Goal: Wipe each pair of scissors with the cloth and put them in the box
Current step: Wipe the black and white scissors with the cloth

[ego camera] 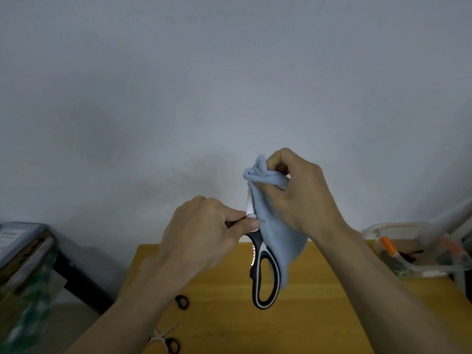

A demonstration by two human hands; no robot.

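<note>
head view: right fingers [274,162] pinch cloth [275,226] apparently around scissors [264,274] blades.

Left hand [204,231] grips the black-and-white scissors [263,272] upright above the surface [319,302]; right hand [296,192] pinches the blue cloth [278,226] round the blades.

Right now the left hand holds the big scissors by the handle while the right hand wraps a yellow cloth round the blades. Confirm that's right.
Not quite: the cloth is light blue, not yellow, as the head view shows. The rest stands: the left hand holds the scissors by the handle, and the right hand wraps the cloth round the blades.
</note>
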